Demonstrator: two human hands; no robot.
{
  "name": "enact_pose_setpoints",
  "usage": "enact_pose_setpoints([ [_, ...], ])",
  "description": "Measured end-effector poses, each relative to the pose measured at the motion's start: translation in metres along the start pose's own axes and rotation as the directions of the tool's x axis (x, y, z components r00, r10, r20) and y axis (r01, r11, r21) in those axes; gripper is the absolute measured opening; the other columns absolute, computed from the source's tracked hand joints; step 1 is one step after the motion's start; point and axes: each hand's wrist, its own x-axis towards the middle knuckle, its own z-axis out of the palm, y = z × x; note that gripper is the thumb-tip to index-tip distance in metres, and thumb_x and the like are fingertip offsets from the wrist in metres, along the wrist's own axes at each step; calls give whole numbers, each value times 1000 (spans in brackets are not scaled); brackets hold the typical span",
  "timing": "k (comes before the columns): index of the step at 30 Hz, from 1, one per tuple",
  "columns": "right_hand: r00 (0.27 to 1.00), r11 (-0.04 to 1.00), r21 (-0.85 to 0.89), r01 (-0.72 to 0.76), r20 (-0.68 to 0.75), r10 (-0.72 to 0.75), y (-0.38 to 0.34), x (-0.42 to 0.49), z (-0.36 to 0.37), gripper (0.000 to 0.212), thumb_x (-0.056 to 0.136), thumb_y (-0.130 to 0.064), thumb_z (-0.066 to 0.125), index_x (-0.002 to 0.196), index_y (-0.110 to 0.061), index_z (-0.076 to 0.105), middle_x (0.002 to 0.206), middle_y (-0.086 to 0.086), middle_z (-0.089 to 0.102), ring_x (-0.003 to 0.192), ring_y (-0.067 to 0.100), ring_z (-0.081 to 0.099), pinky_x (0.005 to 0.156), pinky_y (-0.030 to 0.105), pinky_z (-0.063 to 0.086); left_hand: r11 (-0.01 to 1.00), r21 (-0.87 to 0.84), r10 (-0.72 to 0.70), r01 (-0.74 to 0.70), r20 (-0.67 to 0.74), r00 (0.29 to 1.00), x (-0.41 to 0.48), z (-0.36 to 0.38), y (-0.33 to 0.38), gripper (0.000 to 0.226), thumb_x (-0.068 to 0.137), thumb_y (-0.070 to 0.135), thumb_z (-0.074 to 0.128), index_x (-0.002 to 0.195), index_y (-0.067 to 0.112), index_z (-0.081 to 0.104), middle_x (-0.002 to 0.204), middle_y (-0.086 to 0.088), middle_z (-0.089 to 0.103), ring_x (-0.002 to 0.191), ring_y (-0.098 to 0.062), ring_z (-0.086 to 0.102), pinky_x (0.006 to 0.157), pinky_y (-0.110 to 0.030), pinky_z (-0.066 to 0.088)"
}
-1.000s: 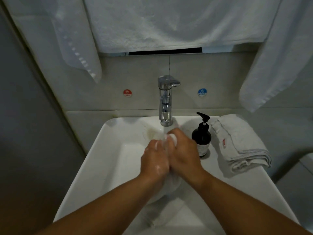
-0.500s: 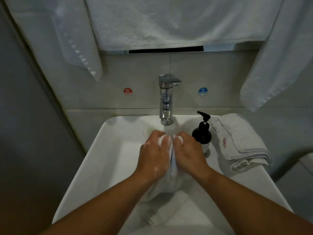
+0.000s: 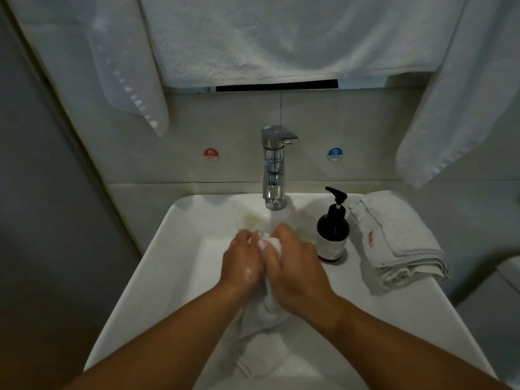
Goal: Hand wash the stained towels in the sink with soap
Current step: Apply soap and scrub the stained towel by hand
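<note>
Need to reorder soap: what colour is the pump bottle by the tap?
The pump bottle is black, pump head included; the head view shows it.

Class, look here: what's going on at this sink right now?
A person is hand-washing a white towel in the sink. The left hand and right hand both grip it, bunching a fold together below the faucet, where water appears to run. A soap bottle and a folded towel sit on the sink's right rim.

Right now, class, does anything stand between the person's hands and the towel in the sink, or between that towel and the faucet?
Nothing visible does. The left hand and right hand both grip the wet towel directly, in the sink below the faucet. The soap bottle stands to the right.
</note>
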Motion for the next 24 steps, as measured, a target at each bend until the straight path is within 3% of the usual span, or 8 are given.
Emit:
enact_pose_setpoints([
  [2,997,1000,-2,6,-78,-6,0,9,1,20,102,-42,49,95,-24,53,77,0,65,71,18,64,64,38,52,999,41,-12,10,48,999,-9,0,-1,34,105,44,42,93,22,65,97,-1,70,90,-21,67,86,-39,56],
  [7,972,974,-11,-226,-70,225,24,26,-6,24,105,-38,42,99,-22,59,90,2,67,88,23,66,78,38,52,988,9,154,-154,-6,988,-16,1,18,26,107,42,40,101,21,55,93,5,63,83,-5,59,65,-9,43],
  [12,999,999,-10,42,-3,-42,-6,0,3,15,102,-41,48,98,-27,53,81,-2,66,75,16,64,66,34,50,975,-177,-130,131,18,991,-2,3,-2,32,94,51,51,103,23,63,103,-6,71,95,-28,68,92,-48,56],
  [16,984,988,-15,-157,-83,155,19,31,-7,19,104,-35,44,100,-25,61,89,-1,68,86,21,66,77,38,54,988,35,147,-147,10,989,-21,2,11,29,107,44,38,109,24,59,99,10,63,90,-7,61,74,-9,44],
  [18,984,983,-49,-177,-38,175,24,23,-6,21,105,-35,42,99,-24,58,93,2,67,91,24,65,80,39,52,972,39,231,-230,-29,972,-21,0,16,21,107,39,41,108,25,56,94,13,61,86,-2,59,67,-3,43],
  [20,997,997,-28,-72,12,72,12,6,-1,19,103,-40,43,98,-26,54,89,1,67,84,21,64,74,38,52,991,14,137,-136,-73,988,-8,-2,7,19,107,35,44,111,24,58,98,6,65,89,-10,62,74,-12,48],
  [23,997,998,1,68,35,-68,-2,3,5,25,97,-50,42,98,-29,56,83,-1,67,77,17,64,68,34,51,989,-52,-134,140,106,985,1,-6,-4,22,104,26,51,99,15,70,103,-8,73,94,-26,69,90,-41,57],
  [24,999,999,-17,45,-1,-45,2,11,6,23,98,-47,44,98,-28,58,83,0,68,77,18,65,68,34,51,993,38,-114,109,161,980,-1,-6,-5,26,104,27,51,98,14,72,103,-8,74,95,-25,70,91,-42,57],
])
